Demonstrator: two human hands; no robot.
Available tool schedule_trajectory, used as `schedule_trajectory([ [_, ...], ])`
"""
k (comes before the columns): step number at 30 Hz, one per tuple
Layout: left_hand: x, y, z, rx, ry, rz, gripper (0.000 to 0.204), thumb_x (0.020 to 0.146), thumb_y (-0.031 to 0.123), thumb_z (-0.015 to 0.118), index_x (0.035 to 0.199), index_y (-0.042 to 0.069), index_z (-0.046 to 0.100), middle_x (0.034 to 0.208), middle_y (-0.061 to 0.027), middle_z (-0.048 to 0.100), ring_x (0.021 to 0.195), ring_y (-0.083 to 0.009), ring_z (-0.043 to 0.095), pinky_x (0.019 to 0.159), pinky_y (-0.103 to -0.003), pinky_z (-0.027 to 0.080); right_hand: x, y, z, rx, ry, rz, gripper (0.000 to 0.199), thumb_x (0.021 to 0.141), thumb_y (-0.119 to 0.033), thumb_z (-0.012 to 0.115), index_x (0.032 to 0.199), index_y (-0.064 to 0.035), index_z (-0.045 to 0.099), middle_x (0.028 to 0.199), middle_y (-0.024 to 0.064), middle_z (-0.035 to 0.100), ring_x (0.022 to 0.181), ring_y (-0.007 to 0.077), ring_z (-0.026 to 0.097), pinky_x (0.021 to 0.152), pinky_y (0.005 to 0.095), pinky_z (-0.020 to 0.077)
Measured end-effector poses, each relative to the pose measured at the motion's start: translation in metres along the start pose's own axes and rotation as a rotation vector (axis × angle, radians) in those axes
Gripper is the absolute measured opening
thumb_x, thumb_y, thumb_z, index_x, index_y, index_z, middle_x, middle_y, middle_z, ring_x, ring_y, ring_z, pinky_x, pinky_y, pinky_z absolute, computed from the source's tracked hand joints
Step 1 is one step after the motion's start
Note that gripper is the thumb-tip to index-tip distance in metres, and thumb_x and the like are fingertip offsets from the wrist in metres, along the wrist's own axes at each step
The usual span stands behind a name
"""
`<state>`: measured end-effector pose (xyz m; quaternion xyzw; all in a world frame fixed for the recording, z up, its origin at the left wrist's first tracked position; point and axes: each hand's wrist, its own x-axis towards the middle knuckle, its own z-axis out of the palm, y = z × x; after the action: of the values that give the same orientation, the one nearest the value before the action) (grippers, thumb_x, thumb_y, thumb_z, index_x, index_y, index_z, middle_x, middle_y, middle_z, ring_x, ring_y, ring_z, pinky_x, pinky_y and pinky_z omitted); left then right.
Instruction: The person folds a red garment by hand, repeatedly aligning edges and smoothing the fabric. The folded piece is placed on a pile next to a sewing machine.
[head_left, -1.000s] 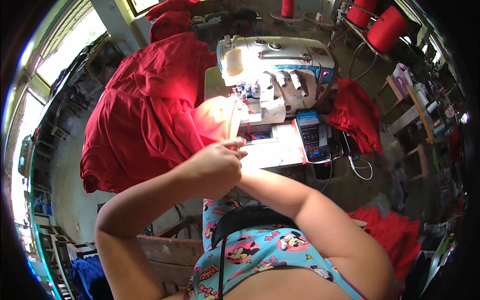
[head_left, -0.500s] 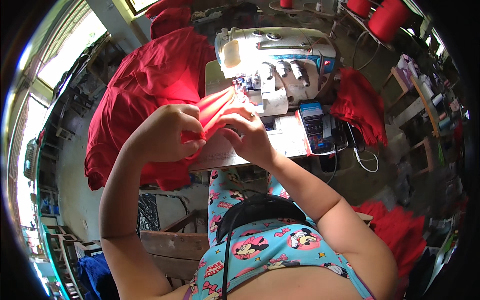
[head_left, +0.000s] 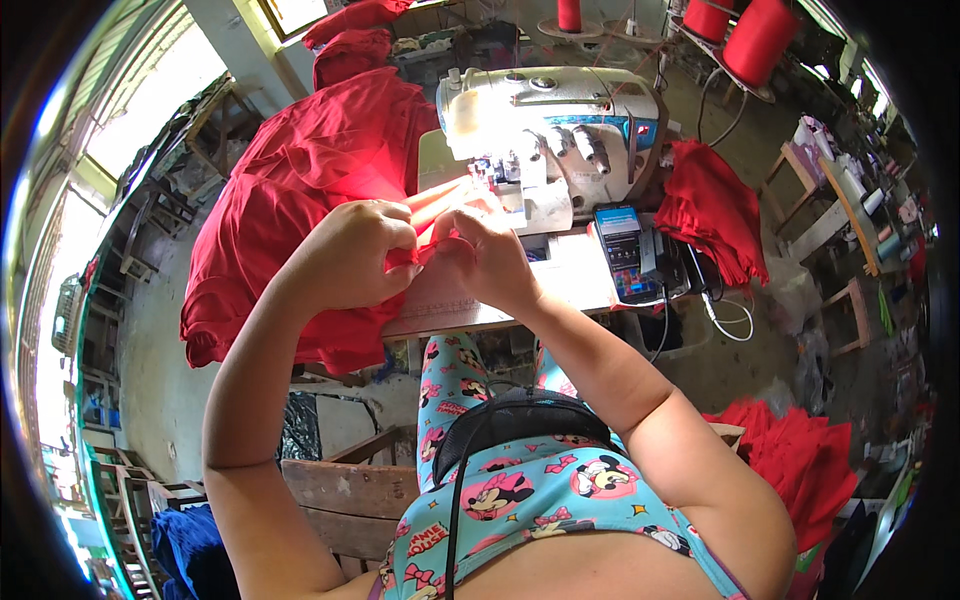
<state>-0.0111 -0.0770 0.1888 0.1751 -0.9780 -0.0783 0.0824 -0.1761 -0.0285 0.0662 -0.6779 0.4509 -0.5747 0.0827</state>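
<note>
Red fabric (head_left: 290, 220) lies heaped over the left of the sewing table (head_left: 440, 305), and a strip of it runs up to the needle area of a white sewing machine (head_left: 590, 95). My left hand (head_left: 365, 255) is closed on the fabric's near edge, fingers curled. Close beside it, my right hand (head_left: 485, 260) pinches the same cloth, its thumb and fingers bent together. The two hands almost touch in front of the machine. A bright lamp glare washes out the needle area, so the cloth's end there is hard to make out.
A phone (head_left: 622, 255) with a cable lies at the table's right. Red cloth pieces (head_left: 712, 210) hang past it; more red cloth (head_left: 785, 455) is piled lower right. Red thread cones (head_left: 760, 45) stand at the upper right. A wooden chair (head_left: 350, 505) is behind me, with blue cloth (head_left: 195, 550) left.
My right hand has moved left and closed from a looser pose onto the red fabric beside my left hand. The left hand keeps its hold. The view has shifted slightly.
</note>
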Motion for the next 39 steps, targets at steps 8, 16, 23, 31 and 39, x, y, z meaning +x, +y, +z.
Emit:
schedule_trajectory([
  [8,-0.002,0.017,0.036,0.252,0.167,0.143,0.007,0.065,0.013,0.068,0.064,0.009,0.063,0.07,-0.0043,0.058,0.068,-0.022,0.059,0.069,-0.035,0.046,-0.055,0.029,0.048,0.58,0.355,0.535,0.016,0.082,0.001,0.055,0.097,-0.0013,0.056,0.095,0.0128,0.062,0.083,0.0192,0.058,0.079,0.0313,0.0467],
  [16,0.012,0.018,0.046,0.106,0.094,0.206,0.015,0.065,0.014,0.069,0.058,0.008,0.057,0.065,-0.0062,0.058,0.066,-0.0229,0.061,0.067,-0.035,0.047,-0.053,0.027,0.042,0.805,0.12,0.303,0.047,0.074,-0.001,0.066,0.118,-0.0043,0.05,0.111,0.0157,0.056,0.102,0.0244,0.058,0.085,0.0313,0.0475],
  [23,0.037,0.001,0.011,-0.188,0.101,0.013,0.007,0.066,0.01,0.066,0.067,0.003,0.066,0.065,-0.011,0.06,0.062,-0.0264,0.06,0.06,-0.035,0.048,-0.011,0.088,0.01,-0.096,0.242,0.158,0.023,0.069,-0.001,0.057,0.089,-0.003,0.068,0.081,0.0163,0.064,0.081,0.0347,0.057,0.077,0.0393,0.0459],
  [31,0.002,0.043,0.117,0.227,0.054,0.1,0.007,0.067,0.013,0.06,0.063,0.008,0.056,0.066,-0.0034,0.057,0.063,-0.0186,0.059,0.06,-0.032,0.045,-0.104,0.037,-0.008,-0.05,0.075,0.01,0.03,0.07,0.006,0.056,0.094,-0.006,0.069,0.097,0.0124,0.069,0.078,0.0282,0.066,0.069,0.0358,0.0509],
  [39,0.043,0.025,0.123,0.278,0.299,-0.006,0.005,0.063,0.009,0.06,0.063,0.007,0.055,0.064,-0.0057,0.055,0.06,-0.0217,0.059,0.056,-0.033,0.047,-0.057,0.07,-0.013,-0.049,0.133,-0.008,0.031,0.065,0.006,0.064,0.094,-0.006,0.07,0.092,0.0106,0.069,0.074,0.0262,0.062,0.067,0.0324,0.0512],
])
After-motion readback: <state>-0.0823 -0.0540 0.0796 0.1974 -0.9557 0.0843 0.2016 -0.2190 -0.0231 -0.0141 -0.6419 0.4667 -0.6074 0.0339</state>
